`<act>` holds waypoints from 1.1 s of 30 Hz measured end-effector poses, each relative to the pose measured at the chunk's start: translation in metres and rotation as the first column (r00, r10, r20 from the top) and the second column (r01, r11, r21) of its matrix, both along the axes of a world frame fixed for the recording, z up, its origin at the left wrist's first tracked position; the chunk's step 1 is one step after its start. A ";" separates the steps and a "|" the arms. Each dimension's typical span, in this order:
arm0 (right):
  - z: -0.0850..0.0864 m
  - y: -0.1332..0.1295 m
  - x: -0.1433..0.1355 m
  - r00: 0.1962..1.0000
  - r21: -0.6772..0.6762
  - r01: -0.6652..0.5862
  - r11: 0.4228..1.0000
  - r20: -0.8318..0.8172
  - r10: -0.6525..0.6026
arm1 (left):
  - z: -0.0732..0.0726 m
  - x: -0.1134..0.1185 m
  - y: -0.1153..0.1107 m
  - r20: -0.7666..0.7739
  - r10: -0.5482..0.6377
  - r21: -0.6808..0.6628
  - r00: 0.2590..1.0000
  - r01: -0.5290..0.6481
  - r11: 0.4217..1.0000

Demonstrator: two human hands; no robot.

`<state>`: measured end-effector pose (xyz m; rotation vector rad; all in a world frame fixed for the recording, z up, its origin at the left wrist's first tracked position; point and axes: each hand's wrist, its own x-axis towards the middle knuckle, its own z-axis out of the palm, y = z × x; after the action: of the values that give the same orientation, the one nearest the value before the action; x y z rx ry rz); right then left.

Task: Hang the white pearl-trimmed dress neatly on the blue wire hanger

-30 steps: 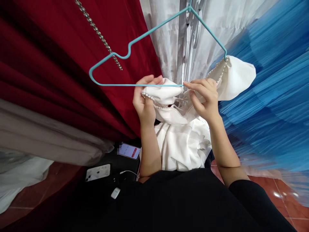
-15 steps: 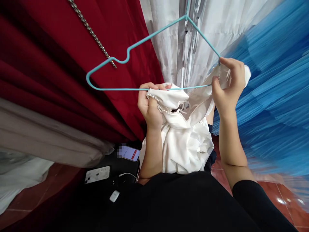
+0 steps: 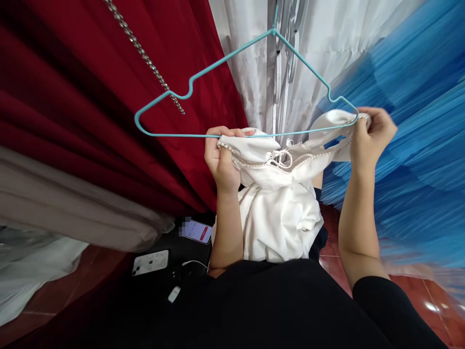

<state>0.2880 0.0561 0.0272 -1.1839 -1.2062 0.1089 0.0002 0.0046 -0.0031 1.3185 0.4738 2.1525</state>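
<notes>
A white garment [image 3: 281, 218] lies bunched before a black shirt [image 3: 276, 300], its beaded edge [image 3: 254, 166] level with a light-blue hanger [image 3: 273, 32]. The left hand [image 3: 222, 162] pinches this edge near the hanger's lower bar [image 3: 181, 135]; the right hand [image 3: 372, 138] pinches it at the right corner.

The only sign that can be made out is a small, faint Apple logo [image 3: 151, 262] on the back of the white phone [image 3: 158, 261], which lies on the dark surface [image 3: 177, 256]. On the lit phone [image 3: 196, 231] near it, a row of dark digits crosses the pale screen, too small and blurred to read, and the red button [image 3: 204, 233] there bears a pale label, likewise too tiny to read.
</notes>
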 end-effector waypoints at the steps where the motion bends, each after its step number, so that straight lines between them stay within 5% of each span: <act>1: -0.006 -0.009 0.000 0.997 -0.097 -0.059 0.994 0.042 0.063 | -0.001 0.001 0.001 -0.001 -0.012 -0.006 1.000 0.012 1.000; 4: -0.012 -0.043 -0.012 0.862 -0.362 -0.321 0.875 0.272 0.428 | -0.004 0.006 0.002 0.000 -0.028 -0.021 1.000 0.028 0.999; 6: -0.006 -0.060 -0.029 0.707 -0.311 -0.507 0.804 0.383 0.594 | -0.003 0.008 0.002 0.000 -0.034 -0.039 0.999 0.034 0.999; 10: 0.004 -0.064 -0.068 0.762 0.036 -0.532 0.846 0.457 0.459 | 0.001 0.013 -0.002 0.031 -0.054 -0.118 0.998 0.058 0.991; 16: -0.013 -0.043 -0.089 0.823 0.042 -0.465 0.885 0.389 0.414 | -0.007 0.015 -0.007 -0.041 -0.058 -0.193 0.997 0.049 0.980; 19: -0.014 -0.044 -0.086 0.850 0.074 -0.420 0.904 0.382 0.364 | -0.025 -0.003 -0.001 -0.069 0.223 -0.130 0.972 -0.231 0.964; 21: -0.012 -0.045 -0.083 0.848 0.084 -0.426 0.901 0.383 0.366 | -0.039 -0.024 0.005 -0.008 0.496 -0.087 0.868 -0.494 0.865; 24: -0.008 -0.044 -0.079 0.836 0.090 -0.453 0.887 0.390 0.387 | -0.050 -0.061 0.011 0.003 0.595 -0.130 0.804 -0.589 0.797; 28: -0.007 -0.041 -0.074 0.830 0.083 -0.454 0.887 0.401 0.387 | -0.033 -0.091 0.009 -0.031 0.575 -0.144 0.818 -0.572 0.807; 33: -0.010 -0.040 -0.075 0.827 0.083 -0.466 0.881 0.395 0.400 | 0.017 -0.101 0.005 -0.004 0.579 -0.011 0.815 -0.579 0.815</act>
<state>0.2127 0.0156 0.0176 -0.7697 -1.7745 0.1214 -0.1003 0.0098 0.0135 1.2779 0.9973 2.6253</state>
